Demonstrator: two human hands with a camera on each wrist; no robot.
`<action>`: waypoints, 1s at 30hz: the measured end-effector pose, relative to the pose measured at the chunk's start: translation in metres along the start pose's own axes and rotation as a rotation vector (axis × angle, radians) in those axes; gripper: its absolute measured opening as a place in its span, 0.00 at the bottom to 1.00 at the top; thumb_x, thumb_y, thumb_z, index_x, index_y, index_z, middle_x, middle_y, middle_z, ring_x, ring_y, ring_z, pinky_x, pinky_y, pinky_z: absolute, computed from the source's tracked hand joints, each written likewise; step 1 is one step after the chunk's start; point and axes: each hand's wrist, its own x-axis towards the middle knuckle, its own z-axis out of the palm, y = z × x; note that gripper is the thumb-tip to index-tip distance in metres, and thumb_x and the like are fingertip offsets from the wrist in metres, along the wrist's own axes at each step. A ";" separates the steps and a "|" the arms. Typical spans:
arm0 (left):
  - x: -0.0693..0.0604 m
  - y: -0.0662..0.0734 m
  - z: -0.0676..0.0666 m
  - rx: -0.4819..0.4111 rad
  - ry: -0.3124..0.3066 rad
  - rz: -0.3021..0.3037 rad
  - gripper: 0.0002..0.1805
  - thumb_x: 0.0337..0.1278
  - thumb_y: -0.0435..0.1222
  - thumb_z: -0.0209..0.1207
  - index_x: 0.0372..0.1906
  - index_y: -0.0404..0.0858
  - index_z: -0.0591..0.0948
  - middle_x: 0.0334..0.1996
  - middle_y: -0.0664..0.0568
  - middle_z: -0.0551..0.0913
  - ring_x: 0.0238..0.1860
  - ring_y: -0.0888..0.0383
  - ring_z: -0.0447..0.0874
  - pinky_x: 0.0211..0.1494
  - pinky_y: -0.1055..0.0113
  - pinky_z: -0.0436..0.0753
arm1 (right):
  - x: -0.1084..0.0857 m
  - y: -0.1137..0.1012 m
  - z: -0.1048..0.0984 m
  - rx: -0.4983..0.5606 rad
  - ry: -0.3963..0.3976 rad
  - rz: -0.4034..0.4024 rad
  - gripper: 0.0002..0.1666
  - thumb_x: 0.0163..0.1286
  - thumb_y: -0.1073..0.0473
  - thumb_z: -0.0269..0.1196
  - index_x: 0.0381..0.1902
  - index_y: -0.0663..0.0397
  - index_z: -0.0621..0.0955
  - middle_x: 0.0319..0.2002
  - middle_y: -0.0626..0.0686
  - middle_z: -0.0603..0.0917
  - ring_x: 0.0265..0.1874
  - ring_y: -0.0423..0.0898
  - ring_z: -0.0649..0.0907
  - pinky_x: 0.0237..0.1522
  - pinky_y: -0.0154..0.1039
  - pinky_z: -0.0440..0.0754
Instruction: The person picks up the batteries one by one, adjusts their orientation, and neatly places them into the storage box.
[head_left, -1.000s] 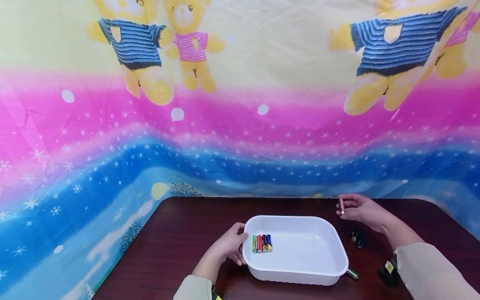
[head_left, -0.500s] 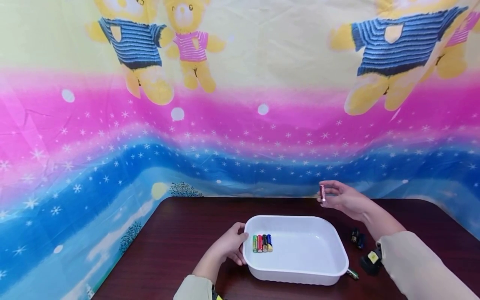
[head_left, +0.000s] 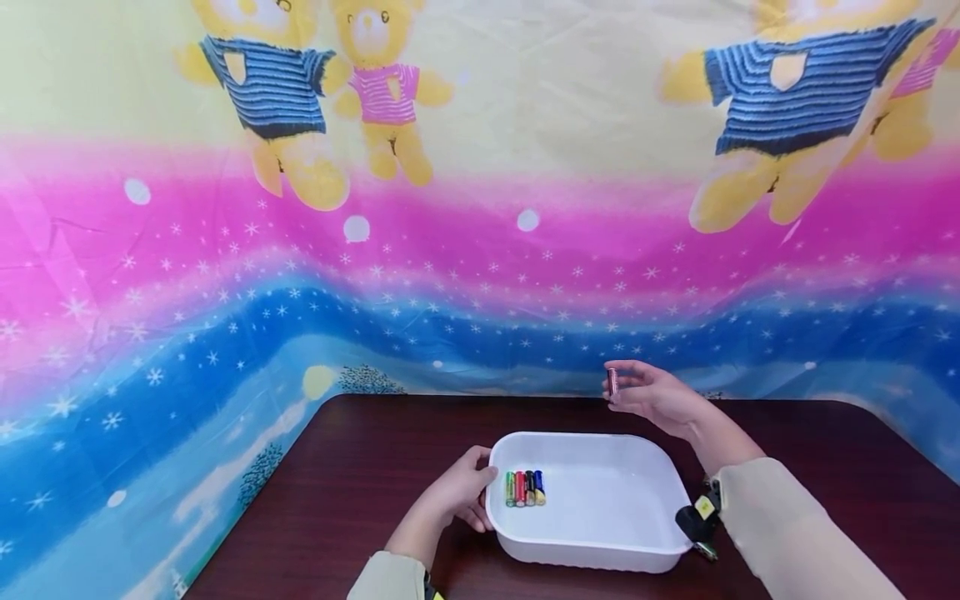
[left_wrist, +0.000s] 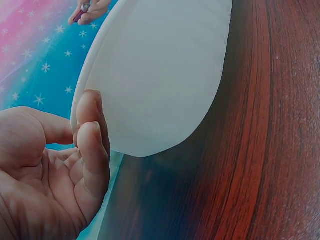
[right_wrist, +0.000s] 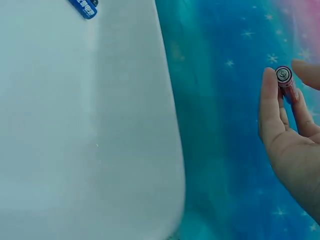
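My left hand (head_left: 459,490) grips the left rim of a white plastic basin (head_left: 592,557), thumb and fingertips pinching its edge in the left wrist view. Inside the basin, at its left, several batteries lie side by side: a green battery (head_left: 511,489), a red battery (head_left: 521,489), a black battery (head_left: 530,488) and a blue battery (head_left: 539,488). Raised above and beyond the basin's back rim, my right hand (head_left: 660,402) holds a dark red battery (head_left: 612,382) between thumb and fingers. One end of that battery (right_wrist: 284,75) faces the right wrist camera.
Another green battery (head_left: 706,551) lies on the dark wooden table (head_left: 360,475) by the basin's front right corner, partly covered by the black wrist camera (head_left: 696,523). A printed cloth (head_left: 480,275) hangs behind the table's back edge.
My right hand has moved left with the dark red battery, rising at first, toward the basin's back. Its arm now hides dark batteries seen on the table's right. My left hand stays put.
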 end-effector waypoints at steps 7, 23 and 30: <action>0.000 0.000 0.002 -0.002 0.003 -0.007 0.22 0.70 0.38 0.44 0.64 0.36 0.60 0.26 0.36 0.79 0.10 0.56 0.76 0.12 0.68 0.78 | 0.010 0.012 0.003 0.016 0.004 0.012 0.37 0.62 0.70 0.59 0.66 0.65 0.56 0.49 0.59 0.71 0.47 0.49 0.79 0.53 0.47 0.77; 0.002 -0.002 0.002 -0.024 0.005 -0.010 0.21 0.70 0.38 0.44 0.63 0.37 0.60 0.24 0.34 0.79 0.10 0.56 0.76 0.11 0.68 0.77 | 0.023 0.035 0.024 -0.217 -0.239 0.039 0.34 0.55 0.73 0.63 0.61 0.67 0.66 0.46 0.65 0.74 0.44 0.57 0.78 0.45 0.48 0.82; 0.001 -0.001 0.000 -0.031 0.014 -0.014 0.21 0.70 0.38 0.44 0.63 0.37 0.60 0.23 0.34 0.79 0.09 0.56 0.76 0.11 0.68 0.77 | 0.026 0.040 0.045 -0.423 -0.350 0.023 0.31 0.56 0.67 0.62 0.59 0.67 0.70 0.41 0.59 0.80 0.37 0.51 0.82 0.36 0.48 0.84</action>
